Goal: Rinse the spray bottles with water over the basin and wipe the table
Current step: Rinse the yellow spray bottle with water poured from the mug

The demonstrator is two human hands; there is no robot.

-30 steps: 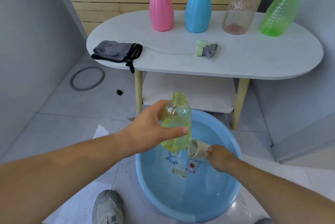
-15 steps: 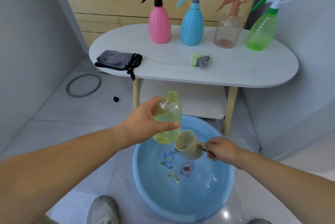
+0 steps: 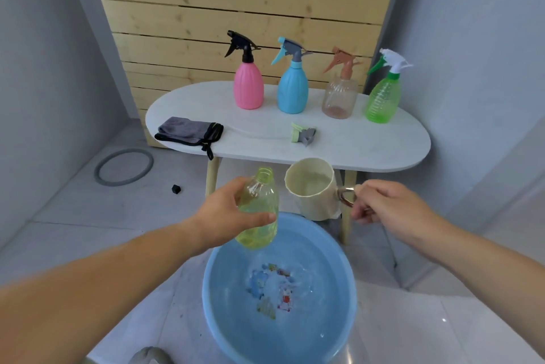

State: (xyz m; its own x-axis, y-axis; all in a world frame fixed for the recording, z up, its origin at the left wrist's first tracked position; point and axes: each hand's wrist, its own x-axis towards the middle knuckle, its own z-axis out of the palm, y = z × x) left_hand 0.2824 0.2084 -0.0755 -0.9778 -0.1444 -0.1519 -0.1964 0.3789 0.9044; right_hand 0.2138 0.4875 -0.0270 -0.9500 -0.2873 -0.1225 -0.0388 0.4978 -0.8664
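Observation:
My left hand (image 3: 224, 219) grips an uncapped yellow-green bottle (image 3: 259, 213), upright over the far rim of the blue basin (image 3: 339, 313), which holds water. My right hand (image 3: 386, 207) holds a cream cup (image 3: 312, 192) by its metal handle, raised beside the bottle's mouth, with water inside. On the white table (image 3: 368, 148) stand a pink spray bottle (image 3: 248, 89), a blue spray bottle (image 3: 292, 89), a clear brownish spray bottle (image 3: 339, 95) and a green spray bottle (image 3: 383, 98). A loose green-grey spray head (image 3: 302, 133) and a grey cloth (image 3: 188, 133) lie on the table.
The table stands against a wooden slat wall, with grey walls on both sides. A grey ring (image 3: 124, 167) and a small black piece (image 3: 175, 189) lie on the tiled floor at left. My shoe (image 3: 150, 357) is at the basin's near left.
My right hand lifted the cup out of the basin water up to bottle-mouth height. The bottle stayed in my left hand. The view tilted upward.

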